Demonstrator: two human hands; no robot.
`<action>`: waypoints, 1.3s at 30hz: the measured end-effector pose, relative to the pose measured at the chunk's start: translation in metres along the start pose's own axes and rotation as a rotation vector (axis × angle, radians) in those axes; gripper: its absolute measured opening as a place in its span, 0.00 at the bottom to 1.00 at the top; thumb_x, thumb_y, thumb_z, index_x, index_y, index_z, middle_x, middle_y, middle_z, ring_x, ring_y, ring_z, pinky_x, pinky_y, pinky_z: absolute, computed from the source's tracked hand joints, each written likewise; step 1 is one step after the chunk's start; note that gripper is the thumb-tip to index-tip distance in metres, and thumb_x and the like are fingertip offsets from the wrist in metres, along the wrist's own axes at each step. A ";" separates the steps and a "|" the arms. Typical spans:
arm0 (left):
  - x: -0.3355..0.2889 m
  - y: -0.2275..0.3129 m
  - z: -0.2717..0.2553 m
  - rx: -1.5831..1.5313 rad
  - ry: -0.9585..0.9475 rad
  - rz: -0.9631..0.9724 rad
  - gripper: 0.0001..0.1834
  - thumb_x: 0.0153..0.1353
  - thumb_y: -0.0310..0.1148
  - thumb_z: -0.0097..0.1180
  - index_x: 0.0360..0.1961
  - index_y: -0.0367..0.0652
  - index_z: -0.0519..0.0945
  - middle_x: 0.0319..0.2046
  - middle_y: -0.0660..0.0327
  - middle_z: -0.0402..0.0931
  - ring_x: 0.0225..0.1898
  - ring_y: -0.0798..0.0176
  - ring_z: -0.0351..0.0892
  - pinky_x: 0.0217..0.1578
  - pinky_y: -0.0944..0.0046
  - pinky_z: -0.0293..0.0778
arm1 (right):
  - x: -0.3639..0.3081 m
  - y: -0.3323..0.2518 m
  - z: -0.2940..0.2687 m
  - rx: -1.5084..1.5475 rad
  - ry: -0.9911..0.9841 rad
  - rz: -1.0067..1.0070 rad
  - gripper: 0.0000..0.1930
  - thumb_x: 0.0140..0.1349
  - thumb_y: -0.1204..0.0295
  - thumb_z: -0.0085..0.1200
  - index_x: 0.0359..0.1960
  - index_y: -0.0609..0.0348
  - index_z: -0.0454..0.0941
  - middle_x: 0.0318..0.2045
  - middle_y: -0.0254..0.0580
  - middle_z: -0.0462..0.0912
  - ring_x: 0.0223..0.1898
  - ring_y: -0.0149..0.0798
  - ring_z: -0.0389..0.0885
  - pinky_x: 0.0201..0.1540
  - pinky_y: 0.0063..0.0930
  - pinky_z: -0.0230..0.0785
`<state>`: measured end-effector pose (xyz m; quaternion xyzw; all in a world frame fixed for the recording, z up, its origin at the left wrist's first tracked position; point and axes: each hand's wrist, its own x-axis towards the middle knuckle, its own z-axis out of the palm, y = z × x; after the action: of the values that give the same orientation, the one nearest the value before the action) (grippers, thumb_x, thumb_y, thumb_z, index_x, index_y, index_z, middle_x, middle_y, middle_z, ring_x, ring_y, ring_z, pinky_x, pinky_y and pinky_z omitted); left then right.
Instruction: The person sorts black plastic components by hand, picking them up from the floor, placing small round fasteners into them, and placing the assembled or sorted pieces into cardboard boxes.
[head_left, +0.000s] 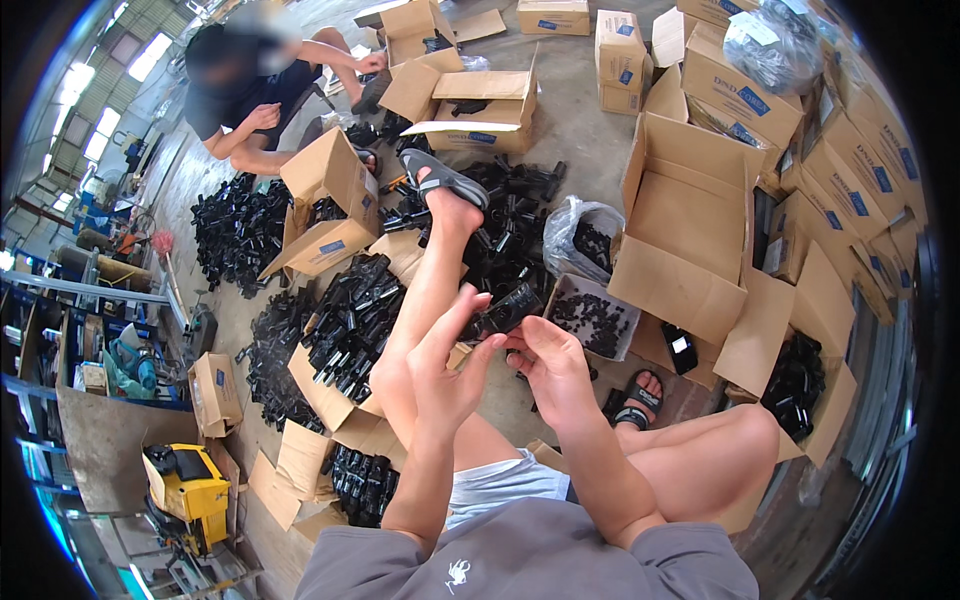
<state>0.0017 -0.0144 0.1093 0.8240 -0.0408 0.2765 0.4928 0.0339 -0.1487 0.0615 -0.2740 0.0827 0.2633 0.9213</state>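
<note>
A black plastic tubular part [514, 308] is held up in front of me, above my legs. My left hand [452, 335] grips its left side, with the thumb under it and the fingers over it. At the part's lower end, my right hand [548, 362] is closed with thumb and fingers pinched together; any small piece in them is too small to make out. Just beyond the hands lies a loose pile of similar black parts [510, 225]. Right of my hands stands a shallow tray [632, 322] of small black pieces, with a clear plastic bag [562, 225] of more behind it.
An open empty carton [690, 200] stands at the right, near stacked cartons [870, 170]. A phone [679, 347] lies on cardboard. More black parts [350, 325] are heaped at the left. Another person [250, 100] sits at the far left. A yellow machine [192, 490] stands lower left.
</note>
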 end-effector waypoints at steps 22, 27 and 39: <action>-0.058 -0.124 0.010 -1.008 -0.172 -1.141 0.19 0.76 0.40 0.54 0.61 0.41 0.78 0.47 0.67 0.84 0.45 0.76 0.83 0.44 0.72 0.81 | 0.045 0.039 -0.065 -1.089 0.166 -0.227 0.16 0.62 0.66 0.69 0.46 0.64 0.84 0.38 0.42 0.81 0.37 0.35 0.82 0.41 0.29 0.74; -0.087 -0.150 0.021 -1.097 -0.063 -1.182 0.13 0.75 0.38 0.55 0.54 0.44 0.80 0.44 0.67 0.85 0.45 0.74 0.84 0.45 0.72 0.82 | 0.056 0.052 -0.074 -1.052 0.190 -0.282 0.24 0.60 0.68 0.70 0.57 0.62 0.78 0.42 0.43 0.82 0.39 0.36 0.82 0.47 0.32 0.77; -0.111 -0.197 0.038 -1.390 0.215 -1.428 0.17 0.74 0.42 0.55 0.57 0.45 0.75 0.47 0.54 0.83 0.45 0.60 0.85 0.43 0.67 0.83 | 0.112 0.046 -0.161 -0.965 0.453 -0.115 0.13 0.68 0.69 0.62 0.49 0.64 0.83 0.38 0.42 0.88 0.38 0.33 0.85 0.44 0.28 0.78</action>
<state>-0.0094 0.0319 -0.1157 0.1551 0.3556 -0.0961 0.9167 0.1034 -0.1552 -0.1278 -0.7205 0.1336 0.1547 0.6626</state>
